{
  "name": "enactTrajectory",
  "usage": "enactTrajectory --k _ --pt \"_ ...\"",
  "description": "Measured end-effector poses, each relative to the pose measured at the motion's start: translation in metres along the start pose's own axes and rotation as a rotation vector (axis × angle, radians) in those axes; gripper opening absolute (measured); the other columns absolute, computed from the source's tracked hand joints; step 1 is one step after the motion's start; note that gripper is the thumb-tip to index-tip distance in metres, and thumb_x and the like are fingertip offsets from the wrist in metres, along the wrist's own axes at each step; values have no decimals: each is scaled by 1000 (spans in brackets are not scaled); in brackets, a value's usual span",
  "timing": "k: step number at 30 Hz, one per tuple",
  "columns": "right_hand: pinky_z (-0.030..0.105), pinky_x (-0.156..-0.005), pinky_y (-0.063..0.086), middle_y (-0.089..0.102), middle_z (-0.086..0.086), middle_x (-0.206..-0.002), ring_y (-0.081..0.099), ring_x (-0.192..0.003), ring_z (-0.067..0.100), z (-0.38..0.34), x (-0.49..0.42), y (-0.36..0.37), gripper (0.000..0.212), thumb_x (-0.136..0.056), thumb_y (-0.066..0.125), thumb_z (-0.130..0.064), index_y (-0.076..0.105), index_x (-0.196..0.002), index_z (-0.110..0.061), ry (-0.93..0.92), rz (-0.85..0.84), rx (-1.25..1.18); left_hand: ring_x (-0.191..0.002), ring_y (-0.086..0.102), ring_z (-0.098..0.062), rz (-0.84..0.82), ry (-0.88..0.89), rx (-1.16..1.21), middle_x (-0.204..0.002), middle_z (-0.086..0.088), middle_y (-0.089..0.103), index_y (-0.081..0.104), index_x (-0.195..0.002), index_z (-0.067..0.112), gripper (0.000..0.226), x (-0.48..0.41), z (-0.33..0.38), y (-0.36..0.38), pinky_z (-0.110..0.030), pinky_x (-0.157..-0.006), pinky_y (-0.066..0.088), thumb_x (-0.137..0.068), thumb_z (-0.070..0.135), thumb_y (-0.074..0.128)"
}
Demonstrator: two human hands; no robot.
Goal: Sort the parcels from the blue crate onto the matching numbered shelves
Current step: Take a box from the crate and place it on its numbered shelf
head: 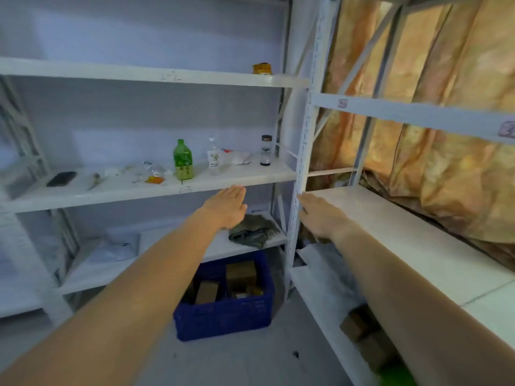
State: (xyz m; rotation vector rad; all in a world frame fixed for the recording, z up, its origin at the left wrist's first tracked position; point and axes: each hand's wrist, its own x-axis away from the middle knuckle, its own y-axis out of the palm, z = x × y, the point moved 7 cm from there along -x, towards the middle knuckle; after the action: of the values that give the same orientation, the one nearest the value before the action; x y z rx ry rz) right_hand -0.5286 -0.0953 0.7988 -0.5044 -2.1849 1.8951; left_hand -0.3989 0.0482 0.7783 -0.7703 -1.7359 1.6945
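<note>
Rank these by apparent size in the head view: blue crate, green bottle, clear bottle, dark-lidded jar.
1. blue crate
2. green bottle
3. clear bottle and dark-lidded jar: too alike to rank

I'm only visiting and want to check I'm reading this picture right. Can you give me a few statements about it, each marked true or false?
1. The left hand and the right hand are both empty, fingers straight. True.
2. The blue crate sits on a shelf. False: it stands on the floor.
3. The blue crate holds brown cardboard parcels. True.
4. The green bottle lies on its side. False: it stands upright on the middle shelf.
5. The grey-green cloth is inside the crate. False: it lies on the lower shelf, above the crate.
</note>
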Motion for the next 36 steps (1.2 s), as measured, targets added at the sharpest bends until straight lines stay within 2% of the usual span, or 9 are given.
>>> enactTrajectory --k 5,10,15,17,20,24,27,32,36 --pt "32 -118 11 7 5 -160 9 -148 22 -35 -69 98 55 -103 29 -26 11 -152 -10 -79 -230 19 -147 -10 -17 -63 -147 74 -158 -8 -15 -12 -149 7 62 -14 -126 47 -31 -120 -3 -102 37 16" --pt "30 -119 6 1 2 -161 3 -148 17 -41 -169 175 55 -103 25 -28 8 -152 -11 -96 -359 3 -147 -8 -18 -88 -183 80 -158 -8 -14 -12 -148 6 62 -63 -203 94 -31 -120 -2 -102 38 15" --pt "29 -118 4 -3 2 -161 0 -148 17 -59 -288 263 56 -104 24 -29 3 -152 -10 -163 -468 -6 -147 -9 -16 -190 -260 124 -159 -6 -12 -10 -149 8 61 -126 -267 194 -29 -118 -5 -102 37 16" --pt "30 -119 4 -2 1 -161 -1 -148 16 -68 -327 310 56 -104 26 -28 4 -152 -11 -213 -561 -16 -147 -8 -17 -248 -296 153 -159 -7 -10 -9 -149 7 61 -157 -288 237 -30 -118 -3 -102 37 16" --pt "34 -120 6 -1 0 -161 0 -148 19 -60 -373 375 59 -103 30 -31 4 -153 -15 -239 -728 8 -147 -8 -17 -321 -300 186 -159 -8 -9 -9 -149 7 61 -213 -305 282 -30 -119 -2 -101 37 15" --pt "41 -119 17 6 3 -160 9 -147 26 -45 -430 444 61 -101 35 -33 8 -152 -15 -174 -802 26 -147 -6 -15 -329 -273 238 -159 -6 -7 -7 -149 10 61 -274 -323 328 -28 -119 -2 -101 37 18" --pt "35 -117 14 8 6 -160 11 -147 25 -44 -442 503 64 -100 43 -27 8 -152 -12 -206 -899 11 -147 -5 -16 -398 -244 258 -159 -6 -6 -6 -150 9 61 -296 -327 385 -30 -120 0 -101 36 18" --pt "37 -120 18 2 2 -161 6 -148 23 -18 -476 631 84 -91 58 -31 4 -153 -15 -257 -853 64 -147 -9 -14 -554 -262 367 -159 -5 -10 -9 -149 9 60 -329 -323 531 -26 -117 -6 -102 35 18" --pt "34 -122 4 -7 5 -160 -1 -148 21 2 -513 742 97 -88 63 -34 -7 -151 -11 -312 -819 119 -146 -13 -13 -659 -137 384 -159 -3 -15 -13 -149 12 62 -366 -302 657 -27 -119 -6 -102 37 17"
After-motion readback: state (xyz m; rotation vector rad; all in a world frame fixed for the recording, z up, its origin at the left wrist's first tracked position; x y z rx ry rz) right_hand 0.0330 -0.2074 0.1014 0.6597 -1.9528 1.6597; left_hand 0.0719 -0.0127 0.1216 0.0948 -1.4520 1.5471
